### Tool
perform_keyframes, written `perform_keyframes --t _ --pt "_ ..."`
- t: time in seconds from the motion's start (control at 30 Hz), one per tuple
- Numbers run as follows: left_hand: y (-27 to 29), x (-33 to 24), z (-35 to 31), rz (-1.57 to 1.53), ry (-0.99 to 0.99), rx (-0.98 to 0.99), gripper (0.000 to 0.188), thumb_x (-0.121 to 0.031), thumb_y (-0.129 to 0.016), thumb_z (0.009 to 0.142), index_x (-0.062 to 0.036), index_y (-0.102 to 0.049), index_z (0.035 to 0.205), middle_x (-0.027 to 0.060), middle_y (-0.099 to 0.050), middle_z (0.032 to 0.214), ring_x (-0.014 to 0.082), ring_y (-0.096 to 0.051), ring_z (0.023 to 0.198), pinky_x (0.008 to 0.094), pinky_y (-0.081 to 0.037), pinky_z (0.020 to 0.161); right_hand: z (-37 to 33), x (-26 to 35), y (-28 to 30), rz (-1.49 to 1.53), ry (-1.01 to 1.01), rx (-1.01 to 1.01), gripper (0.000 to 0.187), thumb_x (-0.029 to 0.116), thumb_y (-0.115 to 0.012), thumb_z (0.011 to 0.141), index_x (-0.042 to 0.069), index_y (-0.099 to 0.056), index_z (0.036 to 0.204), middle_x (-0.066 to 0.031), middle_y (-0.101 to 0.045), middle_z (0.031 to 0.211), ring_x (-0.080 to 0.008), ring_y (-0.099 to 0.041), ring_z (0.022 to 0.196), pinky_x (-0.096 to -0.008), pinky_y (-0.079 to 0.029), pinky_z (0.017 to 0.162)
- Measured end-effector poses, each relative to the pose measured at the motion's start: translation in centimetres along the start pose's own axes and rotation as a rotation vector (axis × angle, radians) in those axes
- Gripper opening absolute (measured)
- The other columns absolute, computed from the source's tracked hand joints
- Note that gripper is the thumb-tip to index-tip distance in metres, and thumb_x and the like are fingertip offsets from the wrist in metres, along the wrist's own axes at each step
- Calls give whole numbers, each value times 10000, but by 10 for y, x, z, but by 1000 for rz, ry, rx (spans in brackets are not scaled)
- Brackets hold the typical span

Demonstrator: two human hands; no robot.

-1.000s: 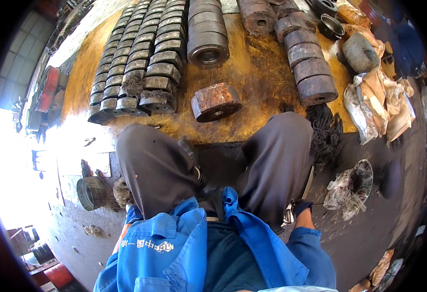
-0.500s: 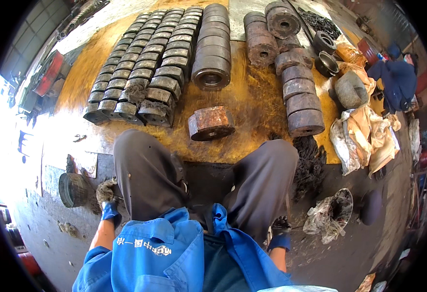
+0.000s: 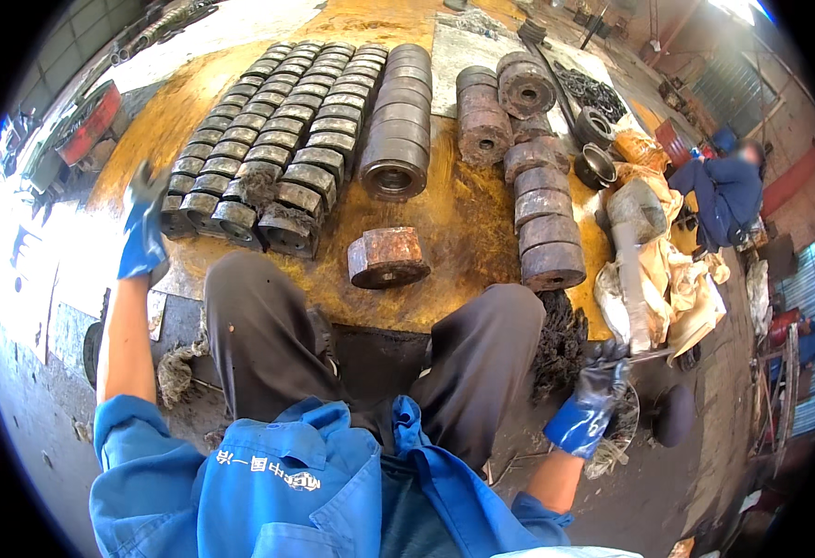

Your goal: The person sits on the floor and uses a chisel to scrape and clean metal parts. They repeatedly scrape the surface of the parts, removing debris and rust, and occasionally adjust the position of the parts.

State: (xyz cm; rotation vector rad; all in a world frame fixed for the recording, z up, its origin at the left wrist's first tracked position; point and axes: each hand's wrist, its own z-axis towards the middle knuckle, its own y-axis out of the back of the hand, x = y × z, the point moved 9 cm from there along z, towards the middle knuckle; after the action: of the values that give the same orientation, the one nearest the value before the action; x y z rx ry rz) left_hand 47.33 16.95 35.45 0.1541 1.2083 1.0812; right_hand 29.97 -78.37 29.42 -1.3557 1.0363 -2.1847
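I sit with my knees up in dark trousers (image 3: 268,335) and a blue jacket. My left hand (image 3: 142,228), in a blue glove, is raised at the left with its fingers spread and holds nothing, close to the near end of the rows of dark metal rings (image 3: 268,158). My right hand (image 3: 598,395), in a blue and black glove, is low at the right beside a pile of black swarf (image 3: 561,339). Its fingers are curled, and a thin grey metal strip (image 3: 651,353) shows just past them. A single rusty ring block (image 3: 387,258) lies ahead of my knees.
A line of larger grey rings (image 3: 396,121) and rusty cylinders (image 3: 537,214) lie on the yellow floor (image 3: 468,214). Crumpled cloth sacks (image 3: 668,279) and a grey pipe (image 3: 632,270) lie at the right. Another person in blue (image 3: 723,191) sits beyond them. A red object (image 3: 91,121) stands at the far left.
My left hand has lifted from the floor by my left knee up toward the rows of rings. The right hand has risen from the floor. The view has tilted further forward.
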Motion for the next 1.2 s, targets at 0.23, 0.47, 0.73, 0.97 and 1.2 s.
perform_keyframes --t 0.23,0.47,0.73,0.97,1.2 --pt "-164 -301 -67 73 -84 425 799 -492 -767 866 -99 -479 1498 220 -644 1352 315 -622 1266 410 -512 1057 75 -21 -183 -100 -203 345 237 310 -658 973 93 -661 1068 -164 -680 1010 -327 -667 997 -388 -605 718" --pt "-350 -226 -183 358 -350 737 984 -486 -822 777 -96 -359 1553 168 -428 1573 365 -492 1383 467 -426 1122 57 -147 -230 -1198 -118 505 349 263 -570 1049 -11 -653 1249 -188 -730 982 -156 -711 789 -216 -551 562" --pt "-421 -188 -209 513 -369 810 909 -398 -771 816 -123 -342 1569 118 -306 1653 329 -346 1495 469 -325 1191 15 -272 -167 -1485 -785 380 295 67 -604 1004 0 -654 1287 -47 -592 828 -91 -532 619 -203 -485 520" --pt "-443 -187 -214 527 -322 876 918 -295 -775 802 -138 -317 1582 134 -368 1605 343 -368 1474 487 -343 1177 22 -296 -197 -1951 -464 1053 286 60 -598 1004 0 -657 1277 -53 -602 830 -103 -550 635 -214 -497 545" --pt "-453 -186 -217 565 -335 916 992 -351 -809 777 -136 -297 1599 142 -382 1600 337 -393 1457 478 -367 1163 23 -293 -202 -1957 -451 1157 277 53 -592 1003 1 -660 1267 -58 -612 832 -115 -567 652 -225 -510 570"
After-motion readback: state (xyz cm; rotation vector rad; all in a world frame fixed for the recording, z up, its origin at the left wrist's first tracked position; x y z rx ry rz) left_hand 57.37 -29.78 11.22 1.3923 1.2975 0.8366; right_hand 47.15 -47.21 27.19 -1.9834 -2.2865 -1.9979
